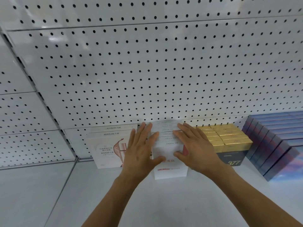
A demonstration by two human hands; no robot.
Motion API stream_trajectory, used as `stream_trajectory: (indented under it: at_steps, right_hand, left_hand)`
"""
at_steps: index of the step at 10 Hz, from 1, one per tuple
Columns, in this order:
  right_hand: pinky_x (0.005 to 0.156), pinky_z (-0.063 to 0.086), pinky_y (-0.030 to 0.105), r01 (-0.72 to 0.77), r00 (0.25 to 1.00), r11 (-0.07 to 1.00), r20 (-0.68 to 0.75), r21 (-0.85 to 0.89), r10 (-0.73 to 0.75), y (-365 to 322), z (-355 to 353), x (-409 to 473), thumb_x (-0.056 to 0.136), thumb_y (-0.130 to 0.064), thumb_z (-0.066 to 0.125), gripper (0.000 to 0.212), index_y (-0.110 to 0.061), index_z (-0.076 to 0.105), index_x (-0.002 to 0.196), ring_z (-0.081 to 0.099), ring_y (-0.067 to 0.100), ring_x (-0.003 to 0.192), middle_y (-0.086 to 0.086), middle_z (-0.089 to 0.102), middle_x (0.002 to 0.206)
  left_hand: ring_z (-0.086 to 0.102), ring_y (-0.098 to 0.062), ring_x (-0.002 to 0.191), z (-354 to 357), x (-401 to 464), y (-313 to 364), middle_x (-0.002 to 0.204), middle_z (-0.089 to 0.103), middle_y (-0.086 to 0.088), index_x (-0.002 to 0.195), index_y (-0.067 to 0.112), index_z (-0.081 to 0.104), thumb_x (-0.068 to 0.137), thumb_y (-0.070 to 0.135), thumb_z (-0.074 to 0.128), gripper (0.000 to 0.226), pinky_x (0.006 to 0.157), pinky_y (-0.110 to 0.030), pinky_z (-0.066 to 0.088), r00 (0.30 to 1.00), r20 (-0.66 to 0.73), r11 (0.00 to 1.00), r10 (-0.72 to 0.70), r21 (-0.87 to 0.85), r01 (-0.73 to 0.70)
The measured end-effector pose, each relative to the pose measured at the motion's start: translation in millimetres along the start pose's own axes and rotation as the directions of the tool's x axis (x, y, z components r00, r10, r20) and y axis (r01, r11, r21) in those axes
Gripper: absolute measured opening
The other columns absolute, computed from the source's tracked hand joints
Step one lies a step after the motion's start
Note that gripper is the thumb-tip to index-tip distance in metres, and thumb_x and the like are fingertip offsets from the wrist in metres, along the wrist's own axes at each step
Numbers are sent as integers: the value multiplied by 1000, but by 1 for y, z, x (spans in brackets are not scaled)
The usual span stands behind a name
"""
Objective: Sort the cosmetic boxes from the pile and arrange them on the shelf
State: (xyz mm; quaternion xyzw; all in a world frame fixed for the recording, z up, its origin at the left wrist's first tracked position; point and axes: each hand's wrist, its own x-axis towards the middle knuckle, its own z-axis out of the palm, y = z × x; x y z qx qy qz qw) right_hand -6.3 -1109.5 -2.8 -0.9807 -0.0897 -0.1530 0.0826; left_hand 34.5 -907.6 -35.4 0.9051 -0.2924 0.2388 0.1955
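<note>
1. Pressing flat on both sides of a row of white boxes: I see the left hand with fingers straight and spread, its thumb across the front face of the nearest box; nothing is curled round the box.
2. The right hand mirrors it, fingers straight over the box tops, thumb touching the front face from the right.
3. I note the white row runs from the front box back to the pegboard wall, standing on the white shelf.
4. Just left of the left hand stand two white MARUBI boxes, upright, one behind the other.
5. Just right of the right hand sits a block of gold-topped boxes with dark fronts marked 377.
6. Farther right, touching that block as far as I can tell, is a row of iridescent blue boxes.
</note>
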Motion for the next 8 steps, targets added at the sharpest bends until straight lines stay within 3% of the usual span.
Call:
stream_trajectory:
  at_steps: [1, 2, 3, 4, 6, 7, 8]
  right_hand:
    - [112, 22, 50, 16, 1000, 987, -21, -160, -20, -3, 2, -1, 68, -44, 77, 70, -20, 53, 129, 38, 25, 138, 5, 47, 145]
    - [106, 30, 52, 31, 998, 980, -41, -194, -40, -7, 7, -1, 60, -37, 84, 72, -18, 57, 123, 51, 27, 128, 5, 58, 134]
    - [108, 24, 49, 13, 998, 980, -54, -200, -24, -10, 10, -2, 63, -34, 83, 72, -18, 55, 128, 52, 25, 128, 4, 57, 135]
    - [112, 13, 46, -2, 1000, 981, -13, -196, -1, -16, 6, -3, 73, -33, 77, 70, -18, 48, 135, 42, 24, 135, 4, 49, 143]
    - [113, -6, 43, -8, 999, 990, 40, -144, 14, -23, -3, -4, 90, -36, 59, 68, -21, 27, 148, 16, 21, 147, 1, 24, 157]
    - [116, -7, 43, -20, 996, 990, 81, -136, 31, -24, -6, -5, 92, -43, 52, 71, -24, 15, 149, 5, 19, 148, -1, 12, 160]
    - [117, -4, 45, -44, 995, 992, 85, -118, 54, -24, -12, -11, 92, -49, 50, 74, -25, 13, 151, 4, 19, 148, 0, 10, 161]
  left_hand:
    - [20, -21, 147, -16, -2, -17, 153, 36, -4, 140, 16, 45, 77, 72, 51, 85, 121, -46, 8, 996, -72, 991, -43, 124, 52]
    - [22, -22, 146, -28, -10, -44, 151, 40, -5, 139, 17, 46, 77, 77, 48, 86, 120, -49, 8, 989, -59, 965, -139, 217, 149]
    - [33, -23, 142, -30, -15, -63, 145, 48, -4, 137, 16, 50, 76, 70, 59, 82, 119, -49, 7, 984, 23, 946, -177, 281, 163]
    - [40, -23, 138, -29, -14, -65, 144, 50, -3, 137, 15, 51, 73, 55, 74, 78, 119, -52, 13, 977, 61, 940, -203, 293, 177]
    - [41, -24, 138, -28, -13, -67, 144, 50, -4, 136, 15, 51, 71, 44, 80, 77, 118, -53, 14, 981, 55, 950, -186, 264, 165]
    - [40, -27, 138, -29, -14, -66, 144, 49, -8, 138, 11, 49, 73, 45, 78, 78, 117, -56, 17, 987, 11, 948, -163, 279, 153]
    - [32, -25, 143, -34, -18, -48, 149, 44, -7, 142, 13, 44, 84, 57, 60, 75, 119, -52, 11, 982, -1, 946, -189, 269, 182]
